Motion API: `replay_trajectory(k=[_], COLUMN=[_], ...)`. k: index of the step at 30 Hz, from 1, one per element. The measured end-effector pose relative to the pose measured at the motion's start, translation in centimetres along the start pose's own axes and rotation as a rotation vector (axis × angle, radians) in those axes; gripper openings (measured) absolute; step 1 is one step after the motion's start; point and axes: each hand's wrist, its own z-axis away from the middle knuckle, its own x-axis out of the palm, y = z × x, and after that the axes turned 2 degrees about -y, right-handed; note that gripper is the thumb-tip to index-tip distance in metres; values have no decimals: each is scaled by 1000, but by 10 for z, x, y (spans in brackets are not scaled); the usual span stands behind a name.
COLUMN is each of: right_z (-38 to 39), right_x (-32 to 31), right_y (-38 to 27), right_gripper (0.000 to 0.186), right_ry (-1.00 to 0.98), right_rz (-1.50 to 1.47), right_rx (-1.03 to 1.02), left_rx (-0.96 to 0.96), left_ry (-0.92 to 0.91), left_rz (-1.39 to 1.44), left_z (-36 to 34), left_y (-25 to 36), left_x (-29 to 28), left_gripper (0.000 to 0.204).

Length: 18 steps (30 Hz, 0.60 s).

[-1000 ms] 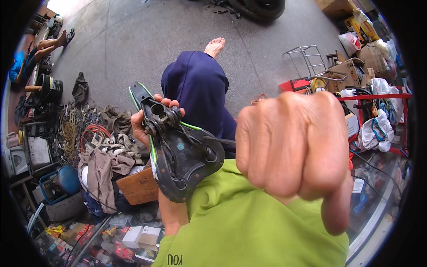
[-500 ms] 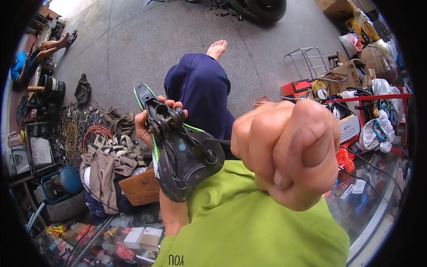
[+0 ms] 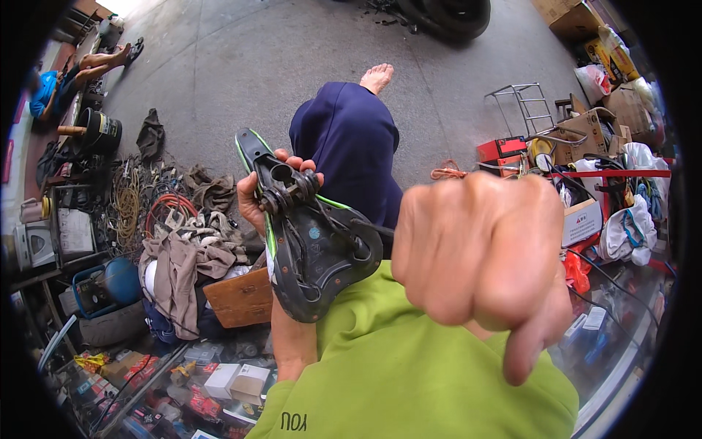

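A black bicycle saddle [image 3: 322,252] with bright green edging is turned underside up in front of my shirt. Its nose points away and to the left, and a seat clamp [image 3: 281,192] shows on the underside. My left hand [image 3: 252,201] grips the saddle near the clamp, thumb at the left side and fingertips curling over from behind. My right hand [image 3: 479,256] is closed, large and close to the camera, knuckles up, right of the saddle. A short dark strip [image 3: 384,231] shows between the saddle and this fist; whatever the fist holds is hidden.
Clothes [image 3: 186,263], cables and a wooden board [image 3: 238,298] lie to the left. Small boxed goods [image 3: 238,382] sit at lower left. On the right are a red box [image 3: 501,150], a metal rack [image 3: 532,106] and cartons. Another person [image 3: 51,95] sits at far left.
My right fist has rolled over, from its thumb side facing up to its knuckles facing up. The view has shifted slightly; my left hand keeps the same hold on the saddle.
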Motion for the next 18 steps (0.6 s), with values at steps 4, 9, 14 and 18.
replay_trajectory(k=[4,9,14,18], right_z=[-7,-8,3,4], right_x=[-27,22,31,20], right_y=[1,-1,-4,-3], right_gripper=[46,29,33,37], right_ry=[-414,507,800,568], right_rz=[-237,617,752,542], right_rx=[-41,-19,-58,-64], left_rx=[-2,-2,6,42], left_ry=[-57,-42,-42,17], left_rz=[-1,39,5,-25], left_z=[3,1,2,2], left_y=[2,-2,0,-6], left_x=[-2,-8,-5,-1], left_gripper=[49,48,47,48])
